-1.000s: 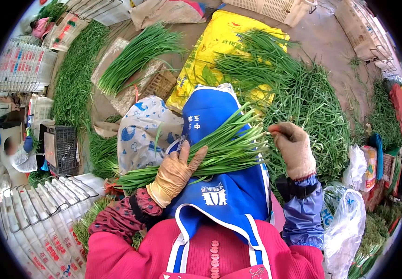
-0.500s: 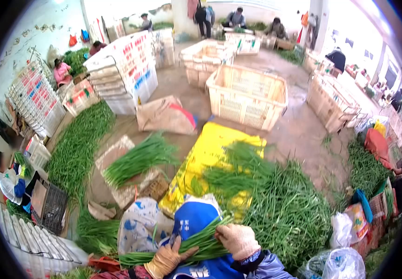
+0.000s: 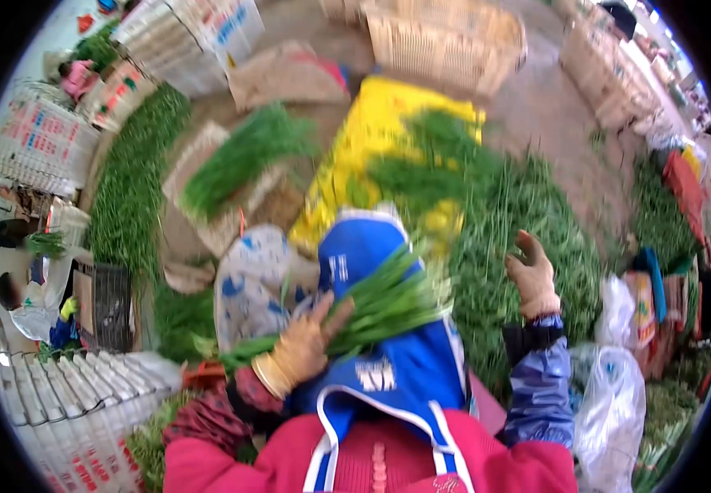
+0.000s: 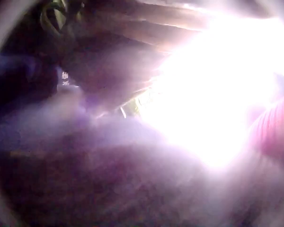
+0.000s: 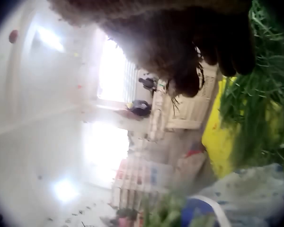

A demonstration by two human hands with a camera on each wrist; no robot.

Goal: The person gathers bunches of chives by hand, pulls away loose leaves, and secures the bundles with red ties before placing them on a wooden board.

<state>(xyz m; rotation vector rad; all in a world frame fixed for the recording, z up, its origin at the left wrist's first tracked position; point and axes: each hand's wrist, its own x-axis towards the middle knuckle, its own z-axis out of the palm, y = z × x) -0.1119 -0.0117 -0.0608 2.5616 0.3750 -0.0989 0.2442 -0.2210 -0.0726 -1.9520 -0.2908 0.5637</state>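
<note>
A bunch of long green chives (image 3: 388,300) lies across the blue apron (image 3: 421,361) on the lap. My gloved left hand (image 3: 296,349) grips it near its left part, thumb on top. In the left wrist view, glare and shadow hide most of that hand. Right of the bunch, apart from it, my gloved right hand (image 3: 530,283) is raised, with thumb and fingers separated. The right wrist view shows thin dark strands (image 5: 175,101) at its thumb tip. Below and beyond this hand spreads a big heap of loose chives (image 3: 528,205).
Ahead lies a yellow sack (image 3: 343,168) partly under the heap. Another chive bunch (image 3: 244,156) rests on a board to its left. Cream plastic crates (image 3: 446,49) stand at the back; a black crate (image 3: 102,304) and a seated person (image 3: 31,304) are at left. Plastic bags (image 3: 610,403) lie at right.
The head view swung up and came back down. My right hand went from the bunch's right end onto the bunch, then away to the right. The left hand kept its hold.
</note>
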